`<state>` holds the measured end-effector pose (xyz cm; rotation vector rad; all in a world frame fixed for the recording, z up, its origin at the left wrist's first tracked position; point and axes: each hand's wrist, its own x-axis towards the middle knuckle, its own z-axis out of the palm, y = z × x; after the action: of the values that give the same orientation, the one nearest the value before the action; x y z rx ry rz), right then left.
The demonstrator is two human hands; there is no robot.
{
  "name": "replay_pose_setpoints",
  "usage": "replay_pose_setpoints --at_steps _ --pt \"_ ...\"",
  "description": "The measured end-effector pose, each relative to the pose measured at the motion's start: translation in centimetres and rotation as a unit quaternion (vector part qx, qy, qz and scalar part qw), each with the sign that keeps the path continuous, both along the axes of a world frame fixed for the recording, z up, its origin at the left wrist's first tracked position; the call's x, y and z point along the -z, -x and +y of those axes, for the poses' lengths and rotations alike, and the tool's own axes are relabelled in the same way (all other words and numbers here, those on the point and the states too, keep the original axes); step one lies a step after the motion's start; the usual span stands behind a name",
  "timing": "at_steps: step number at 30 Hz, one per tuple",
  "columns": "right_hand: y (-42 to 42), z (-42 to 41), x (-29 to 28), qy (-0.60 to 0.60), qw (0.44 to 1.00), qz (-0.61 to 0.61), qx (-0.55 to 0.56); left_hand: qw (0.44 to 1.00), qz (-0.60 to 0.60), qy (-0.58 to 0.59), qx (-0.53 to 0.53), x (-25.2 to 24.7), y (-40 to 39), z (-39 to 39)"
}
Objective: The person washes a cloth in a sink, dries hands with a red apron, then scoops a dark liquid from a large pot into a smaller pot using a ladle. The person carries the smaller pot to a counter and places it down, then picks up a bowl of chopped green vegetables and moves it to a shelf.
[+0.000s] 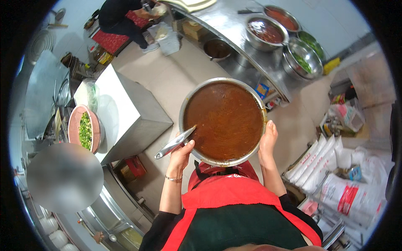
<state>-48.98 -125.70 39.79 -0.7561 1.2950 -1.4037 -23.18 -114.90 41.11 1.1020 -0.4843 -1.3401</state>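
Note:
A wide steel basin nearly full of brown liquid is held level in front of my red apron. My left hand grips its lower left rim, with the thumb over the edge. On the opposite side my right hand supports the wall, fingers along the outside. A ladle or spoon with a metal handle leans over the rim beside my left thumb. Its lower end is hidden in the liquid. Brown drips mark the basin's right edge.
A steel counter ahead bears a bowl of red sauce and nested bowls with greens. To the left, a white-topped cabinet carries a pink basket of chopped greens. Packed white bags stand right. A person bends at the back.

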Motion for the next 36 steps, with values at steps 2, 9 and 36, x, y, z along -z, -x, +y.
replay_pose_setpoints --at_steps 2,9,36 --pt "-2.1 -3.5 0.5 0.004 1.000 -0.011 -0.026 0.999 0.000 -0.002 -0.053 -0.3 -1.1 -1.5" --pt "-10.5 -10.7 0.5 0.040 0.988 0.043 -0.145 0.980 0.033 0.026 -0.193 0.2 -5.0 -3.0" --pt "-52.0 -38.6 -4.7 0.083 0.926 0.025 -0.368 0.921 0.028 0.050 -0.386 -3.2 -36.8 -23.5"
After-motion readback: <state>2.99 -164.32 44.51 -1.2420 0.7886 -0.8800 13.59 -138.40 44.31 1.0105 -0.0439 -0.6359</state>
